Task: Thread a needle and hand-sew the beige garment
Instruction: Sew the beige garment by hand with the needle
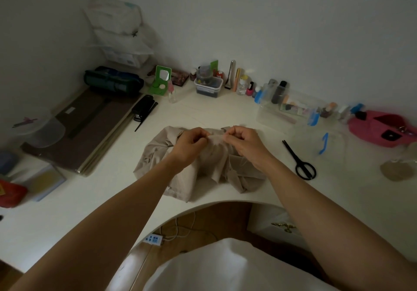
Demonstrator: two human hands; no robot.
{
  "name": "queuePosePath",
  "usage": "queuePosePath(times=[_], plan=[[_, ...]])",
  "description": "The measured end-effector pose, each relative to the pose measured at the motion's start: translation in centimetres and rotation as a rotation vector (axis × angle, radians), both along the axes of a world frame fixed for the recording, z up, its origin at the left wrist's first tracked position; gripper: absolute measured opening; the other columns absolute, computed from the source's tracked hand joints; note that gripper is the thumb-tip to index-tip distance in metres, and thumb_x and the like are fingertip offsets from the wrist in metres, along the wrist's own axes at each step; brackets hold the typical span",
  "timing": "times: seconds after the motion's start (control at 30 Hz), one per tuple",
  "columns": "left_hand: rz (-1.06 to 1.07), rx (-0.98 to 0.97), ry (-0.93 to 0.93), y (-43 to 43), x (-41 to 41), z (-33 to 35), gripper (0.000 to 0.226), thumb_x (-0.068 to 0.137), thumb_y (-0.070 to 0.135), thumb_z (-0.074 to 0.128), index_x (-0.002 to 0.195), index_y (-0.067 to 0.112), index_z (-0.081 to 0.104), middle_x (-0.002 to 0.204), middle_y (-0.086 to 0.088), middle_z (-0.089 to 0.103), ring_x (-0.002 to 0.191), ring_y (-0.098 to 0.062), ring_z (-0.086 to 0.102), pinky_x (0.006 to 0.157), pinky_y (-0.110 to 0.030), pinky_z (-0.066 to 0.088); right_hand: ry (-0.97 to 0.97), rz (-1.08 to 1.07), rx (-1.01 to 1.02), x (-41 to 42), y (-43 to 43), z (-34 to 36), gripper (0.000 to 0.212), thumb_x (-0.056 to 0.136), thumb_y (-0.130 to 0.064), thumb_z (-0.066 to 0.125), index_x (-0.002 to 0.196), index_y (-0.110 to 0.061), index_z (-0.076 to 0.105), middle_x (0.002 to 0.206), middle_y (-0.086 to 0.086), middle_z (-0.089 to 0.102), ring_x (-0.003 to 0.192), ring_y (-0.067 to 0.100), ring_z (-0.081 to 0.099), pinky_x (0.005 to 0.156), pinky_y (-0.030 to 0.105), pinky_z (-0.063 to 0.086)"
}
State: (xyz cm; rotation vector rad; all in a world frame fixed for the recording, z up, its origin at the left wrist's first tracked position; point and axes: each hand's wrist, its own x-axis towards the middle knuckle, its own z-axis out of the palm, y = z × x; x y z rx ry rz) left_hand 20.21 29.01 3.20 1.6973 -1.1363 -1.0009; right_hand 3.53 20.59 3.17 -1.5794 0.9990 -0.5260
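The crumpled beige cloth garment (pixel 180 178) lies bunched at the centre of the frame on the curved white desk (pixel 90 200), and both hands meet over a raised fold at its upper edge. The left hand (pixel 191 143) has its fingers curled in, thumb and forefinger pinching the fold. The right hand (pixel 242 140), just beside it, is curled the same way and nips the cloth from the other side. The needle and thread are too fine to make out, so I cannot tell whether the right hand holds them too. This looks like the sewing step itself, mid-stitch along the fold. The next move probably calls for the left hand to keep the fold taut while the right works the stitch through. The black-handled scissors (pixel 300 159) lie closed at centre right, well apart from the cloth. Along the pale wall (pixel 293 20) at the upper edge of the desk stand small bottles and a clear lidded plastic box (pixel 208 86). Flat brown boards (pixel 90 128) sit at left, and a pink pouch (pixel 379 130) at far right. A white power strip (pixel 154 239) lies on the wooden floor below.
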Motion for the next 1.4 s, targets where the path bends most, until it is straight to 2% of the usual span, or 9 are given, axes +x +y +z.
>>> queuePosePath(times=[0.1,0.23,0.4,0.57,0.73,0.93,1.1,1.27,1.4], plan=[[0.031,0.013,0.04,-0.12,-0.51,0.26,0.016,0.095,0.006,0.048,0.094,0.004,0.064,0.085,-0.005,0.058,0.081,-0.014,0.054,0.081,-0.031,0.047,-0.025,-0.001,0.005,-0.08,0.07,-0.03,0.013,0.093,-0.016,0.064,0.097,-0.003,0.066,0.061,-0.006,0.052,0.046,-0.001,0.039,0.045,0.011,0.034],[0.045,-0.011,0.094,-0.03,-0.67,0.18,0.025,0.083,0.029,0.072,0.093,0.005,0.071,0.08,-0.001,0.066,0.073,-0.005,0.062,0.069,-0.019,0.052,-0.016,0.005,-0.009,-0.34,0.04,0.04,0.014,0.093,-0.017,0.065,0.099,-0.005,0.068,0.066,0.0,0.054,0.047,-0.002,0.042,0.046,0.01,0.035],[0.094,-0.034,0.176,-0.17,-0.69,0.27,0.011,0.081,0.015,0.074,0.089,0.008,0.071,0.086,-0.004,0.07,0.079,-0.009,0.066,0.078,-0.024,0.056,-0.058,0.0,0.014,-0.54,0.4,0.2,0.018,0.091,-0.014,0.068,0.102,0.0,0.068,0.067,-0.001,0.057,0.046,-0.003,0.047,0.047,0.008,0.037],[0.093,-0.028,0.181,-0.04,-0.56,0.41,0.016,0.083,0.014,0.072,0.095,0.003,0.072,0.093,-0.01,0.071,0.086,-0.016,0.067,0.082,-0.027,0.057,-0.072,-0.002,0.022,-0.64,0.47,0.08,0.015,0.091,-0.013,0.067,0.102,-0.002,0.068,0.069,-0.001,0.058,0.049,-0.005,0.05,0.049,0.008,0.039],[0.075,-0.036,0.175,0.13,-0.74,0.68,0.014,0.083,0.015,0.072,0.093,0.005,0.073,0.089,-0.006,0.071,0.08,-0.009,0.067,0.077,-0.021,0.056,-0.066,-0.008,0.014,-0.63,0.22,-0.23,0.012,0.09,-0.013,0.068,0.099,-0.005,0.069,0.074,0.006,0.058,0.052,-0.005,0.049,0.052,0.008,0.041],[0.095,-0.03,0.195,-0.04,-0.77,0.63,0.012,0.086,0.013,0.07,0.093,0.003,0.072,0.093,-0.014,0.071,0.086,-0.019,0.067,0.081,-0.029,0.057,-0.071,-0.003,0.01,-0.57,0.39,0.06,0.017,0.089,-0.016,0.07,0.1,-0.004,0.069,0.081,0.006,0.065,0.058,-0.005,0.056,0.055,0.008,0.043],[0.06,-0.013,0.187,0.03,-0.75,0.57,0.018,0.085,0.019,0.071,0.094,0.003,0.072,0.092,-0.012,0.071,0.085,-0.019,0.068,0.078,-0.027,0.057,-0.05,0.015,0.0,-0.62,0.41,0.33,0.014,0.09,-0.014,0.068,0.1,-0.004,0.069,0.074,0.003,0.061,0.052,-0.005,0.051,0.051,0.008,0.04],[0.072,-0.025,0.224,0.2,-0.93,0.57,0.008,0.086,0.016,0.07,0.087,0.008,0.072,0.083,-0.004,0.07,0.08,-0.014,0.067,0.076,-0.025,0.056,-0.033,0.038,0.01,-0.62,0.53,0.61,0.011,0.092,-0.015,0.066,0.101,-0.008,0.068,0.07,-0.002,0.06,0.051,-0.004,0.051,0.051,0.008,0.041],[0.074,-0.021,0.259,0.33,-0.78,0.64,0.006,0.085,0.015,0.069,0.084,0.01,0.071,0.086,-0.005,0.07,0.084,-0.016,0.067,0.08,-0.03,0.057,-0.045,-0.014,0.051,-0.75,0.07,0.5,0.018,0.099,-0.012,0.05,0.111,-0.013,0.063,0.063,-0.008,0.049,0.048,0.002,0.037,0.043,0.014,0.032]])
